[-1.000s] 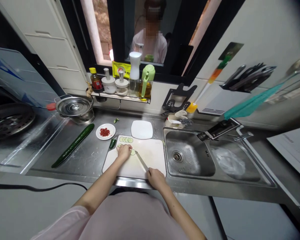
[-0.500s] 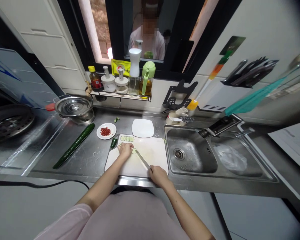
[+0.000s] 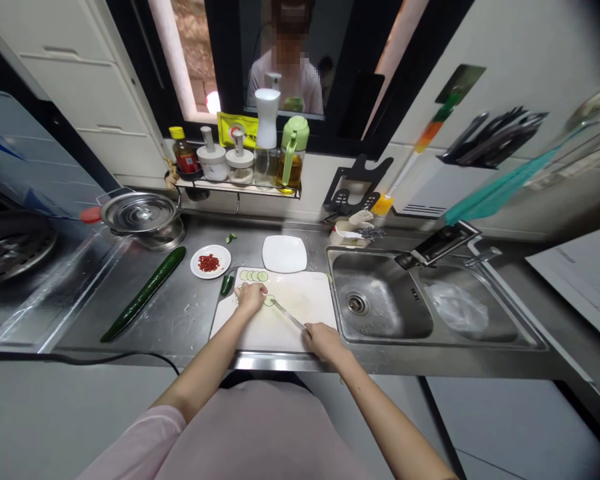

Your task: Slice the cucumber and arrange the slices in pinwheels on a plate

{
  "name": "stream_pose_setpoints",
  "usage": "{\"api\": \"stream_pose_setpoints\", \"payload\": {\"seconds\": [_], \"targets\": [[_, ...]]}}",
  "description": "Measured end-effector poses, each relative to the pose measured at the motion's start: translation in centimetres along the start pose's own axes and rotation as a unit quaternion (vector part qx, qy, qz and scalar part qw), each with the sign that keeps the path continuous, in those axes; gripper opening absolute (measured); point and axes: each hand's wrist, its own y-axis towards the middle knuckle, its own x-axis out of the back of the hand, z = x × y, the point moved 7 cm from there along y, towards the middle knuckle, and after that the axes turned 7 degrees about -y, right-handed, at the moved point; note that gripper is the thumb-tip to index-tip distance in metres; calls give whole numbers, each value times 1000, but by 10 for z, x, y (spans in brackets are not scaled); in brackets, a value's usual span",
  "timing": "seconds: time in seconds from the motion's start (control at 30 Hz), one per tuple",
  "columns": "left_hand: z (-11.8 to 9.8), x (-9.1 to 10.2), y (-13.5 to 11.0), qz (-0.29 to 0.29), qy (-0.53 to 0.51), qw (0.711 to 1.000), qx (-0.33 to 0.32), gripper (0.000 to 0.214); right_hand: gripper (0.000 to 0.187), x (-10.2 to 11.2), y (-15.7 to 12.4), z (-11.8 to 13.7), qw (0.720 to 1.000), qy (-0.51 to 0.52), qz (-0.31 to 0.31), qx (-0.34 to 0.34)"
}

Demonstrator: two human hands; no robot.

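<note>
A white cutting board [image 3: 305, 297] lies on the steel counter in front of me. My left hand [image 3: 251, 297] presses down, fingers curled, on a piece of cucumber that it mostly hides. My right hand [image 3: 323, 341] grips the handle of a knife [image 3: 287, 314] whose blade tip rests at a cucumber slice [image 3: 269, 301] beside my left fingers. Several cut cucumber slices [image 3: 254, 275] lie in a row at the board's far edge.
A whole cucumber [image 3: 147, 291], a small dish of red chilli [image 3: 210, 262], a green chilli [image 3: 227, 285] and a white plate [image 3: 285, 253] lie around the board. The sink [image 3: 380, 303] is on the right. A pot [image 3: 139, 215] and condiment shelf [image 3: 240, 175] stand behind.
The knife blade and my right hand have shifted slightly right and lowered toward the board. My left hand stays on the cucumber piece. The view has drifted a little.
</note>
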Motion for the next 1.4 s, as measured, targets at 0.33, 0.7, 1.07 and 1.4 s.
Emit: {"api": "stream_pose_setpoints", "payload": {"seconds": [0.33, 0.7, 1.07, 1.4], "targets": [[-2, 1, 2, -1, 8, 1000, 0, 16, 35, 1, 14, -1, 1000, -19, 5, 19], [-4, 6, 1, 7, 2, 1000, 12, 18, 37, 11, 14, 12, 1000, -10, 18, 9], [-3, 5, 2, 11, 10, 1000, 11, 19, 37, 7, 16, 12, 999, -19, 25, 8], [-2, 5, 4, 13, 6, 1000, 10, 20, 35, 0, 14, 4, 999, -4, 32, -3]]}}
